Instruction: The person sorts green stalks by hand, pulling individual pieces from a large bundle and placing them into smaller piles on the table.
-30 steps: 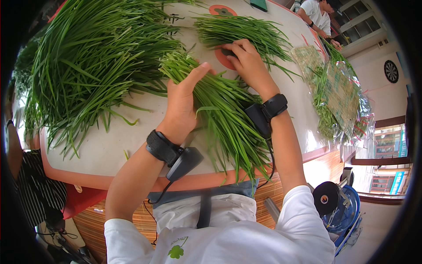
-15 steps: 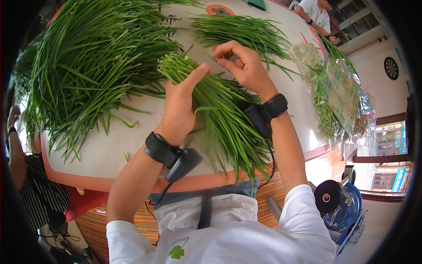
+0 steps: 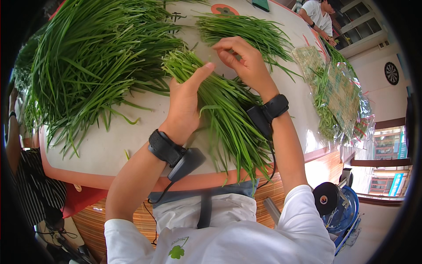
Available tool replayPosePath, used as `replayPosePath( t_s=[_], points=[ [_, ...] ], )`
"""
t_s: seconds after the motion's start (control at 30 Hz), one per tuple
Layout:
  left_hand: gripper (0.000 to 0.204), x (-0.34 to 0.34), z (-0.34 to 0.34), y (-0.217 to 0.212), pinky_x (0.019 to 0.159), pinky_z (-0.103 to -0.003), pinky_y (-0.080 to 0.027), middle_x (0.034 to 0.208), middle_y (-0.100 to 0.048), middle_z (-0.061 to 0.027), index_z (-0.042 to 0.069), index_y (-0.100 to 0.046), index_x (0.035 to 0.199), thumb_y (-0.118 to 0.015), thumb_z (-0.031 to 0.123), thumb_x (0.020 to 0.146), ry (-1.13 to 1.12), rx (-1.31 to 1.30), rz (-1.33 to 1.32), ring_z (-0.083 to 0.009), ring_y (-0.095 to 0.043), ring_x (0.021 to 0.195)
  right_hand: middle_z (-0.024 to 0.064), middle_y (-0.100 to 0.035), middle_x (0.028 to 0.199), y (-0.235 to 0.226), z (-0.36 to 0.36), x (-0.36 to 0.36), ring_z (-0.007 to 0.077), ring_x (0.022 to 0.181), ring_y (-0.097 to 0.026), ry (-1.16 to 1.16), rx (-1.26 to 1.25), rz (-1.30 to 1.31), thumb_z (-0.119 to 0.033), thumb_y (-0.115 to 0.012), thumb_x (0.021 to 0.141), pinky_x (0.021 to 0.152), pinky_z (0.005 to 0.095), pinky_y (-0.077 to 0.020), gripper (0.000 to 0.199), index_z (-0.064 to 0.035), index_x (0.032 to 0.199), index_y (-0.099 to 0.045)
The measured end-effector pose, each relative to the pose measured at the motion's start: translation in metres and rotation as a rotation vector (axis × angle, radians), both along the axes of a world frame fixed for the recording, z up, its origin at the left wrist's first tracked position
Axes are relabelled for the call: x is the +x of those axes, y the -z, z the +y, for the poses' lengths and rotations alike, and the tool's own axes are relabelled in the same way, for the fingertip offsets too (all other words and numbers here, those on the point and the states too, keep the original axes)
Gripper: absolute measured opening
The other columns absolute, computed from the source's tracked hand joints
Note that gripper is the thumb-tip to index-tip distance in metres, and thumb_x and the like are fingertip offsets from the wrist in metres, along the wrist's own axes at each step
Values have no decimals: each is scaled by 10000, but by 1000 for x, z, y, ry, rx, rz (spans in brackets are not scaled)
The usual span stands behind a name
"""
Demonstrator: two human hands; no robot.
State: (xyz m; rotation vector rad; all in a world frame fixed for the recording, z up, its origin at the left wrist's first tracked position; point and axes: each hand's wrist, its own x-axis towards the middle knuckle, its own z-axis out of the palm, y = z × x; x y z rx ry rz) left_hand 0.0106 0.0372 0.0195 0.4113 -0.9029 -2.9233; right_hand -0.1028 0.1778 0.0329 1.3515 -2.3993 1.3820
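Observation:
A thick bunch of garlic chives (image 3: 224, 114) is gripped in my left hand (image 3: 187, 99), whose thumb lies across it near the pale cut ends. Its long green leaves slant toward me over the table's orange edge. Just right of those cut ends, my right hand (image 3: 246, 61) hovers with fingers bent and thumb close to the index finger. Whether a small piece sits between those fingertips I cannot make out. A large heap of chives (image 3: 101, 66) covers the table's left side. Beyond my right hand lies a smaller pile of chives (image 3: 246, 33).
The white table (image 3: 110, 149) has an orange rim. At its right stands a clear plastic bag (image 3: 347, 97) with greens and a woven mat. One person (image 3: 317, 17) handles greens at the far right; another person in striped clothing (image 3: 37, 185) is at the left.
My left hand and the bunch have shifted slightly right. My right hand's fingers have straightened a little and reach slightly higher. The person at the left has moved an arm.

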Motion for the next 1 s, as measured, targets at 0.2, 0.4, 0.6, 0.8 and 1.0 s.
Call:
replayPosePath(
  t_s=[0.2,0.4,0.6,0.8,1.0],
  points=[
    [187,-1,-1,3,647,-326,-556,944,-657,-68,13,-602,1003,-664,96,848,19,-7,-12,-161,-641,755,33,-587,1205,31,12,-18,281,1075,-544,228,332,457,-89,-571,864,897,391,-429,334,-137,1194,-587],
    [164,0,-1,2,655,-333,-552,903,-642,-43,63,-601,981,-686,104,847,-4,-53,-1,-156,-636,767,27,-600,1119,29,12,-18,253,1014,-570,276,367,434,-112,-607,840,869,411,-420,348,-153,1185,-601],
    [189,-2,-1,6,654,-327,-547,899,-645,-28,88,-587,974,-708,79,830,-17,-82,14,-148,-633,772,18,-643,928,24,17,-21,240,914,-591,289,430,438,-144,-639,822,778,388,-401,161,-136,983,-644],
    [179,-1,-1,3,643,-331,-548,895,-643,-25,92,-585,965,-705,78,833,-9,-49,9,-150,-634,766,27,-641,880,29,14,-14,235,887,-592,339,458,518,-152,-644,839,794,379,-373,105,-123,935,-615],
    [175,-1,-1,2,650,-311,-546,913,-638,-31,63,-597,975,-697,61,831,7,-53,3,-144,-631,770,56,-627,908,5,4,2,229,850,-593,214,216,352,-124,-625,860,798,357,-398,119,-81,960,-577]
  ],
)
